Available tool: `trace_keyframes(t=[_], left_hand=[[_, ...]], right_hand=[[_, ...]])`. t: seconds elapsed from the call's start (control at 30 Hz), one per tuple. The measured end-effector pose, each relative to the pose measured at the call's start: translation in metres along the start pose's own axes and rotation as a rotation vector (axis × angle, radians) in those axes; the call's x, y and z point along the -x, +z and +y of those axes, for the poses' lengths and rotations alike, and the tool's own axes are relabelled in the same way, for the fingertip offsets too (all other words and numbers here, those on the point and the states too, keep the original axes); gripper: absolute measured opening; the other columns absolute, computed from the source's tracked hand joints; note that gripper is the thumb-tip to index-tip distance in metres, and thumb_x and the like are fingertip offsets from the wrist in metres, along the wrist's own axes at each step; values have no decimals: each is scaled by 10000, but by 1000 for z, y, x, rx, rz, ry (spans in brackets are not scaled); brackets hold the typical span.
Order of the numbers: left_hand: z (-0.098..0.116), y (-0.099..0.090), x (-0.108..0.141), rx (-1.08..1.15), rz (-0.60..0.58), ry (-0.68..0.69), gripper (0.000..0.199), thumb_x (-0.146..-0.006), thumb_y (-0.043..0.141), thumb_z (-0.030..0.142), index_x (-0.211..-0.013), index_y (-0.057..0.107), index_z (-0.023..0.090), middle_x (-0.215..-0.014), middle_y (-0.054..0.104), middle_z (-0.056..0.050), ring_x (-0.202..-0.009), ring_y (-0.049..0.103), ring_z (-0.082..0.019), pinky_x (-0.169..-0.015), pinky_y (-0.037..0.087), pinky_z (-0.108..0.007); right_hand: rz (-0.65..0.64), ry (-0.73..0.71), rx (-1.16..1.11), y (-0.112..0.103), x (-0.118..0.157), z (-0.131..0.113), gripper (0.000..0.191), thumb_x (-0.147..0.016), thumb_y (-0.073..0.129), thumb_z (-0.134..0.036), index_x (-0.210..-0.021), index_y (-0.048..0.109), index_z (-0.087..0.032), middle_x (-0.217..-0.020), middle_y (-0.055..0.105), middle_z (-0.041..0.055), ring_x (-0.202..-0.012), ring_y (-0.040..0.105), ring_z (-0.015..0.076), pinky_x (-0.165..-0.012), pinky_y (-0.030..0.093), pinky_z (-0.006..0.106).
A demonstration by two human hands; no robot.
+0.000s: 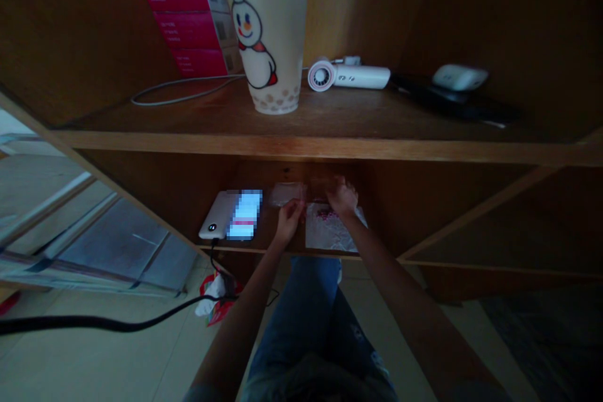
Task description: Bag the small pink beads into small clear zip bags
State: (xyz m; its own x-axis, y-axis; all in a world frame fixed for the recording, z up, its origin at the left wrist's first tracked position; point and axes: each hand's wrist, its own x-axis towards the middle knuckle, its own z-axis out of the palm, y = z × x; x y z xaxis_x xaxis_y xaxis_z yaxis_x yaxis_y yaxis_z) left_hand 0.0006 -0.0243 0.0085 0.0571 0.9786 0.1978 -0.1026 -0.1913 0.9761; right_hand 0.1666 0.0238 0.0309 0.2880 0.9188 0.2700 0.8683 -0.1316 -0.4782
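Observation:
On the lower shelf, my left hand (291, 216) is closed at the right end of a small clear plastic packet (285, 193), its fingertips pinched on the packet's edge. My right hand (342, 196) is blurred above the back of a white crinkled sheet (330, 233); what its fingers do is too smeared to tell. Small dark pink pieces (326, 215) lie on the sheet, just left of my right wrist. Something faint and transparent shows between the two hands, too blurred to make out.
A white power bank (219, 217) and a lit phone (244, 215) lie left on the lower shelf. The upper shelf (330, 146) overhangs, with a milk tea cup (277, 44), pink boxes (181, 19), a small white fan (360, 76) and a white case (459, 77). A black cable (94, 325) hangs left.

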Motion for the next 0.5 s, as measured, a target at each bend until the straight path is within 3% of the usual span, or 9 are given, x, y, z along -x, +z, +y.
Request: trace_keyframes(t=[0.07, 0.27, 0.37, 0.5], left_hand=[[0, 0, 0, 4, -5, 1, 358, -788, 507, 486, -668, 531, 150, -553, 503, 22, -484, 457, -78, -487, 349, -198], [1, 0, 0, -16, -36, -29, 323, -771, 538, 463, -702, 555, 148, -562, 512, 23, -485, 461, -86, -481, 353, -202], [2, 1, 3, -79, 0, -15, 300, -760, 555, 444, -697, 556, 151, -552, 505, 27, -487, 462, -89, -480, 354, -201], [13, -1, 8, -246, 181, 164, 223, -759, 573, 386, -733, 571, 165, -642, 565, 5, -607, 528, -113, -574, 400, -212]], right_hand=[[65, 15, -150, -3, 2, 19, 414, -768, 494, -338, -1144, 492, -164, -1091, 593, 139, -971, 564, 246, -803, 415, 359], [152, 55, -582, -8, 18, 78, 292, -756, 462, -379, -913, 562, -155, -903, 618, 88, -812, 561, 193, -771, 424, 333], [159, 92, -690, -9, 26, 86, 273, -741, 474, -413, -818, 566, -168, -829, 619, 64, -771, 557, 188, -754, 427, 331], [147, 132, -744, -9, 29, 87, 306, -737, 482, -454, -800, 569, -168, -800, 620, 57, -753, 554, 186, -743, 427, 321]])
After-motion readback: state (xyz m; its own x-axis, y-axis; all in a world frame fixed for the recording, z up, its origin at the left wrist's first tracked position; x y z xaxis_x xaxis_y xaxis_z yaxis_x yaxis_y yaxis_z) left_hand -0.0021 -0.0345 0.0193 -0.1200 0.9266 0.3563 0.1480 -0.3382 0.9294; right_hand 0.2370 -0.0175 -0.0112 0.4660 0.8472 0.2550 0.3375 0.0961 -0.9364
